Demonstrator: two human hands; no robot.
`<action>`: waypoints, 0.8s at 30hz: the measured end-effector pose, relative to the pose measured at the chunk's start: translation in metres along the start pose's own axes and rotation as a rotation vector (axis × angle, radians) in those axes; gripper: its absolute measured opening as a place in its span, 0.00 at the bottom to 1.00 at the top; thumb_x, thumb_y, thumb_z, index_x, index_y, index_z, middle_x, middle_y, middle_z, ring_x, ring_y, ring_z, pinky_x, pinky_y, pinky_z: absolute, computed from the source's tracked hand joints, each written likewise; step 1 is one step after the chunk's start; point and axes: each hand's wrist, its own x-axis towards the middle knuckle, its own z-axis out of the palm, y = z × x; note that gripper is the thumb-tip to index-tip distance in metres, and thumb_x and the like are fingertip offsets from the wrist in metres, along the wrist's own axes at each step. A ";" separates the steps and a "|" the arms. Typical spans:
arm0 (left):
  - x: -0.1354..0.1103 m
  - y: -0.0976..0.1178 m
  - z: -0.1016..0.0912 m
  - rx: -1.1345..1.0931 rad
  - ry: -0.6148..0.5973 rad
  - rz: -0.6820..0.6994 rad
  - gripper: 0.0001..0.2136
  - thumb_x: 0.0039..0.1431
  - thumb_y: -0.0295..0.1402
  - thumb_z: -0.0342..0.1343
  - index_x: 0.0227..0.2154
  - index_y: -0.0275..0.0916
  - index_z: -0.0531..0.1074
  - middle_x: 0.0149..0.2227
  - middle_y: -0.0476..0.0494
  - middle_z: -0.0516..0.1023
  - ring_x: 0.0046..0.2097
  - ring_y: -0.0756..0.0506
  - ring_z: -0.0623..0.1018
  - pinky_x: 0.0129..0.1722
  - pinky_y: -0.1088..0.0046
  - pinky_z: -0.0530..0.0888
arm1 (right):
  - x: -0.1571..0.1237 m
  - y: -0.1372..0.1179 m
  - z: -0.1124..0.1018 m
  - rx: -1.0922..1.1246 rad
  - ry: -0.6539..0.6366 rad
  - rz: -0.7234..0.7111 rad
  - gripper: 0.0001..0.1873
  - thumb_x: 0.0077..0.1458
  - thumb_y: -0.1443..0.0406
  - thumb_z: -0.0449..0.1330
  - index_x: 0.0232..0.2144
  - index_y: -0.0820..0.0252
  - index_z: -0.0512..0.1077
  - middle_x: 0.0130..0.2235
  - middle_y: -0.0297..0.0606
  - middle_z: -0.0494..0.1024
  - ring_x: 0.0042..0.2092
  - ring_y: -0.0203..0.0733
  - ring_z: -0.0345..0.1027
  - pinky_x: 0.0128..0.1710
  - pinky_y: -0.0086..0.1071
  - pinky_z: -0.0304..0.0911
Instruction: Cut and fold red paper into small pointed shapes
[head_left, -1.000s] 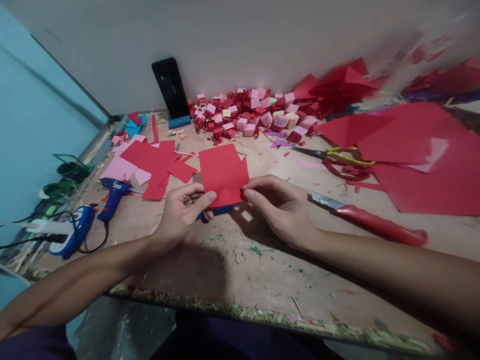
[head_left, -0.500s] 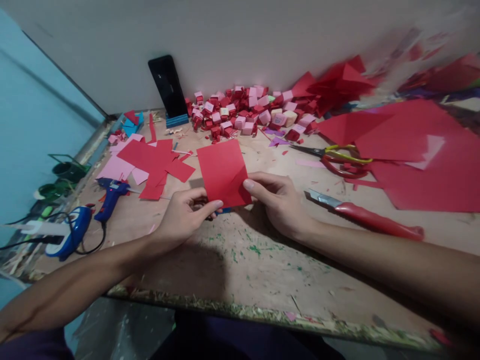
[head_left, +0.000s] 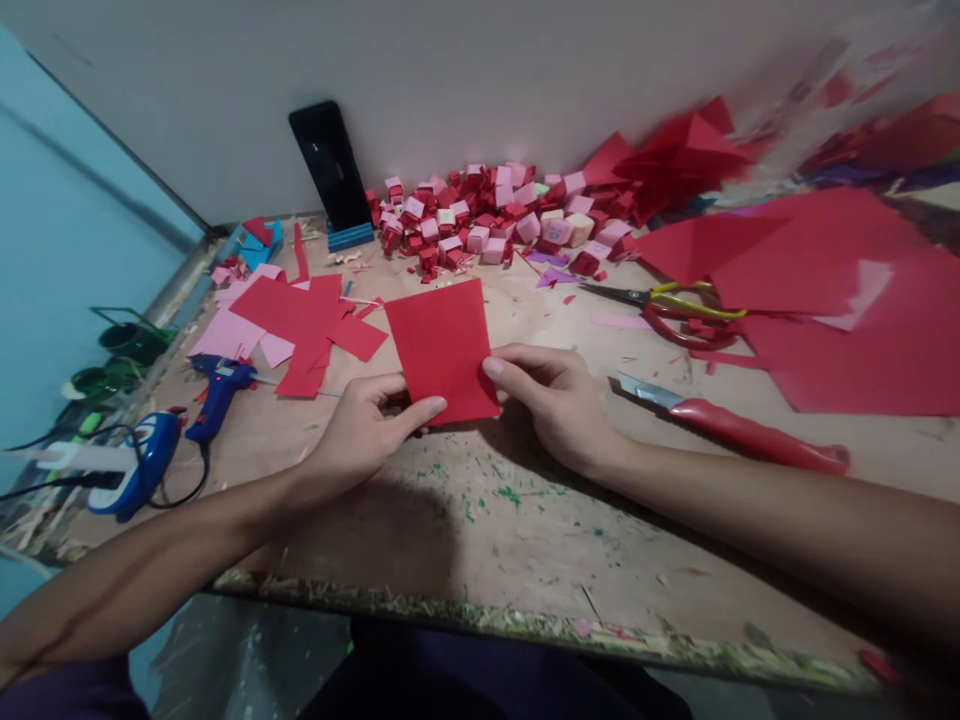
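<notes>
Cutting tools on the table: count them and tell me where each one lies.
2: a red-handled utility knife just right of the right hand, and scissors with yellow and red handles farther back, by the large red sheets. More may be hidden beneath those.

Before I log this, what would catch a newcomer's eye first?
Probably the red paper, gripped at centre by left fingers and right fingers. Behind it spreads a heap of mostly pink and red blocks, with a black phone tilted at its left; a red-handled knife lies to the right.

Blk phone [head_left: 328, 165] on stand [head_left: 349, 236] (nr wall [head_left: 480, 80]), glue gun [head_left: 219, 398] w/ cord [head_left: 205, 470]
</notes>
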 end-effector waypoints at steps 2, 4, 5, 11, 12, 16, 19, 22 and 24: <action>-0.001 0.000 0.000 0.018 0.014 0.013 0.10 0.57 0.37 0.67 0.26 0.37 0.81 0.27 0.44 0.83 0.30 0.46 0.79 0.29 0.73 0.76 | 0.000 0.000 0.000 0.004 0.001 0.013 0.15 0.56 0.53 0.72 0.29 0.57 0.82 0.28 0.34 0.80 0.29 0.37 0.68 0.32 0.31 0.67; -0.002 -0.001 0.001 0.058 0.016 0.021 0.10 0.58 0.38 0.67 0.26 0.37 0.81 0.28 0.43 0.84 0.30 0.46 0.79 0.29 0.73 0.75 | -0.001 -0.001 0.000 0.009 -0.002 0.008 0.15 0.56 0.53 0.73 0.29 0.58 0.82 0.28 0.34 0.80 0.29 0.36 0.68 0.31 0.31 0.66; -0.002 -0.001 0.000 0.084 0.013 0.023 0.11 0.58 0.39 0.67 0.27 0.37 0.81 0.29 0.43 0.84 0.31 0.46 0.79 0.29 0.73 0.74 | -0.001 -0.001 0.000 0.013 -0.005 -0.001 0.15 0.56 0.53 0.73 0.28 0.58 0.82 0.27 0.33 0.78 0.28 0.35 0.66 0.31 0.30 0.66; -0.004 -0.003 -0.001 0.158 -0.021 0.037 0.10 0.59 0.39 0.66 0.28 0.37 0.82 0.30 0.43 0.85 0.32 0.45 0.79 0.28 0.73 0.72 | -0.001 -0.004 0.001 0.001 -0.004 -0.005 0.18 0.55 0.50 0.73 0.28 0.58 0.81 0.25 0.31 0.76 0.26 0.34 0.63 0.28 0.30 0.62; -0.004 -0.003 -0.002 0.161 -0.025 0.036 0.09 0.59 0.39 0.66 0.30 0.38 0.83 0.31 0.43 0.85 0.32 0.44 0.80 0.28 0.72 0.73 | -0.001 -0.005 0.002 -0.008 0.000 0.004 0.19 0.54 0.50 0.73 0.28 0.58 0.81 0.25 0.32 0.76 0.26 0.35 0.64 0.27 0.30 0.62; -0.005 -0.005 -0.002 0.168 -0.046 0.038 0.09 0.61 0.39 0.66 0.35 0.39 0.84 0.35 0.43 0.86 0.33 0.44 0.80 0.29 0.72 0.74 | -0.001 -0.008 0.004 -0.038 0.006 0.001 0.20 0.53 0.49 0.74 0.23 0.58 0.78 0.23 0.31 0.74 0.25 0.34 0.61 0.26 0.30 0.61; -0.006 -0.005 -0.002 0.175 -0.047 0.037 0.08 0.60 0.39 0.66 0.33 0.39 0.84 0.34 0.43 0.86 0.34 0.44 0.81 0.30 0.72 0.74 | -0.002 -0.007 0.004 -0.041 0.007 -0.013 0.20 0.55 0.51 0.72 0.22 0.58 0.77 0.22 0.31 0.73 0.25 0.34 0.59 0.25 0.30 0.59; -0.005 -0.002 -0.002 0.151 -0.048 0.035 0.08 0.60 0.39 0.67 0.34 0.40 0.84 0.35 0.43 0.87 0.36 0.43 0.82 0.32 0.71 0.76 | -0.002 -0.005 0.003 -0.037 0.025 -0.010 0.18 0.57 0.52 0.71 0.23 0.58 0.78 0.24 0.32 0.74 0.26 0.34 0.60 0.25 0.30 0.59; -0.005 0.000 -0.002 0.126 -0.072 0.039 0.09 0.61 0.40 0.66 0.37 0.40 0.85 0.37 0.43 0.87 0.38 0.42 0.82 0.35 0.70 0.77 | -0.002 -0.004 0.003 -0.032 0.039 -0.010 0.18 0.57 0.53 0.71 0.24 0.58 0.78 0.24 0.32 0.74 0.26 0.34 0.60 0.25 0.30 0.58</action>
